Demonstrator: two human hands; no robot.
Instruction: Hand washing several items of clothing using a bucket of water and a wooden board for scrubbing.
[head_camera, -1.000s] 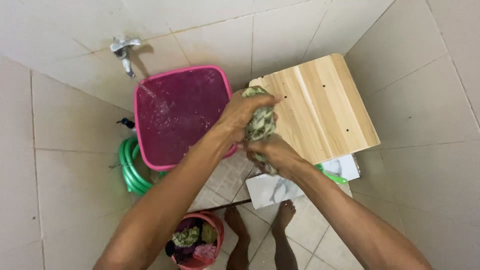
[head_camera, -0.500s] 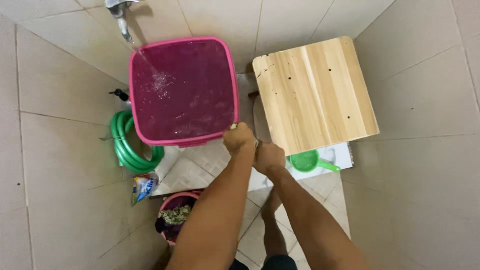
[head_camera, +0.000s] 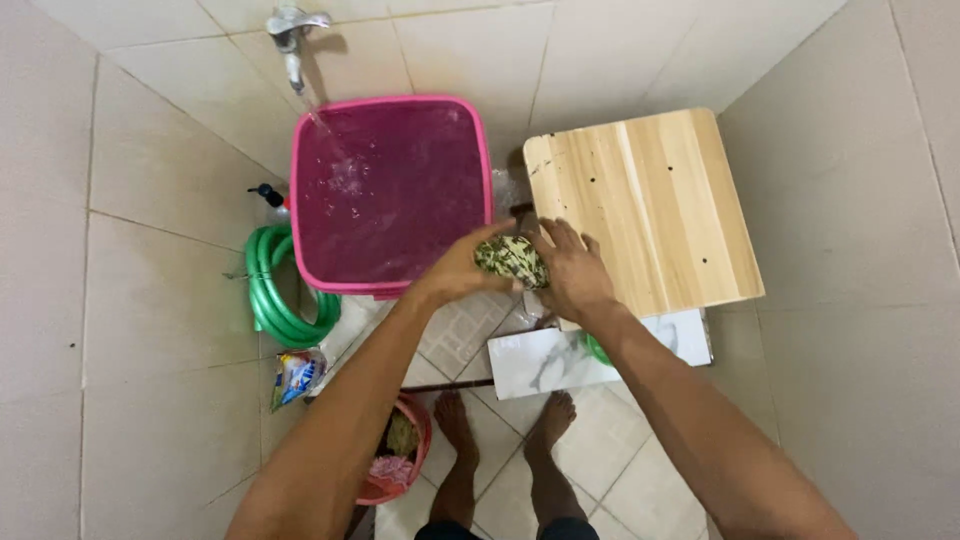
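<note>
A wadded, wet-looking cloth, mottled green and cream, sits squeezed between both hands: the left hand cups it from one side, the right hand presses with fingers spread. It hangs between pink tub and wooden bench.

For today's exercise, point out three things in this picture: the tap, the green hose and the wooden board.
tap (head_camera: 292, 35), head view, on its metal body at the wall.
green hose (head_camera: 272, 300), head view, on the coil's left curve.
wooden board (head_camera: 650, 205), head view, on the bare middle of its top face.
</note>
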